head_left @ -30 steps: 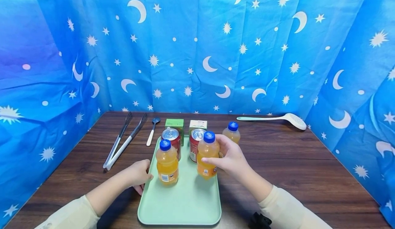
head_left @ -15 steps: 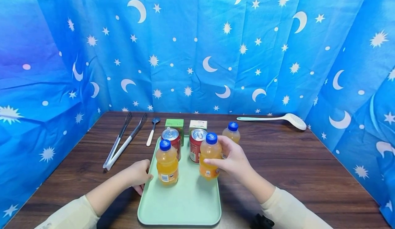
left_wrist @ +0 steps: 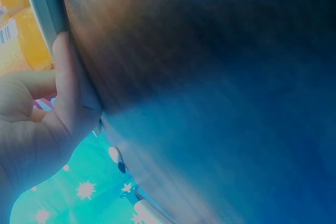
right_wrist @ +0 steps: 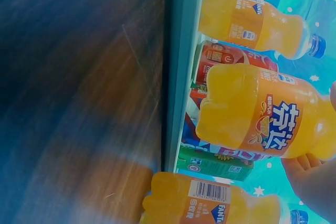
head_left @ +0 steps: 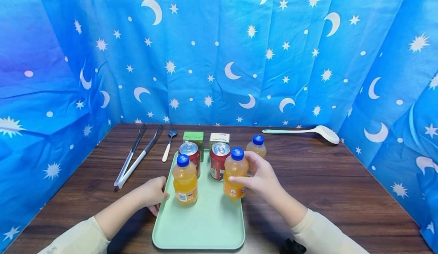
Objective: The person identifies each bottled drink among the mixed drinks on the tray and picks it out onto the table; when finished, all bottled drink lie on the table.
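Note:
My right hand [head_left: 261,176] holds an orange soda bottle [head_left: 234,170] with a blue cap, thumb across its front, upright close over the right side of the light green tray [head_left: 202,229]. The right wrist view shows the held bottle [right_wrist: 252,111] with its label toward the camera and its base near the tray's rim. At the tray's left edge, my left hand [head_left: 154,194] grips the rim. A second orange soda bottle [head_left: 185,183] stands on the tray beside that hand. Behind the bottles are two red soda cans [head_left: 219,164], then a green carton [head_left: 194,136] and a whitish carton [head_left: 219,137].
Another orange soda bottle [head_left: 256,147] stands on the table right of the tray, partly behind my right hand. Metal tongs [head_left: 137,161] and a small spoon [head_left: 168,147] lie to the left. A pale slotted ladle [head_left: 325,133] lies at the back right, before a blue starry cloth [head_left: 205,48].
My right hand has shifted slightly to the right with the bottle, showing more of the right can. The left hand and the tray have stayed in place.

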{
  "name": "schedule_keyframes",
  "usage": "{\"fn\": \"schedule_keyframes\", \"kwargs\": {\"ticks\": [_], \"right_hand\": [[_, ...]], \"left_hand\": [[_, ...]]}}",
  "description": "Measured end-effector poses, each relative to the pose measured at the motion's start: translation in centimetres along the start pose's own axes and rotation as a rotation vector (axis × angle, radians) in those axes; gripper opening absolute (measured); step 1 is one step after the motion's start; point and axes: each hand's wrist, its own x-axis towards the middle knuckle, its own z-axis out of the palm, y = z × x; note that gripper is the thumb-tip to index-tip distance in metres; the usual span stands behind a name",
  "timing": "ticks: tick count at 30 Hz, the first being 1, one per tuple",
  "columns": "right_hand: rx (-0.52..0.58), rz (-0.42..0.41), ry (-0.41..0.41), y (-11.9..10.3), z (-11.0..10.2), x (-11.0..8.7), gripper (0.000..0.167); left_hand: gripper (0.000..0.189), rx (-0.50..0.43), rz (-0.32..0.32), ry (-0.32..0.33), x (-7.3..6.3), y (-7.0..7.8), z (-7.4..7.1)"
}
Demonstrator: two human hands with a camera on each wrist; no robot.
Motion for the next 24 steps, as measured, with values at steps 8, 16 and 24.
{"fn": "schedule_keyframes", "kwargs": {"ticks": [8,16,24], "right_hand": [[-0.011,0.028,0.020,0.36,-0.35,-0.02,0.058],[-0.031,0.056,0.039,0.47,-0.78,-0.20,0.059],[-0.013,0.059,0.034,0.72,-0.89,-0.37,0.057]], "left_hand": [[0.011,-0.003,0.000,0.002,0.05,-0.05,0.04],[0.011,-0.006,-0.003,0.000,0.01,0.10,0.05],[0.011,-0.015,-0.001,0.002,0.08,-0.05,0.07]]}}
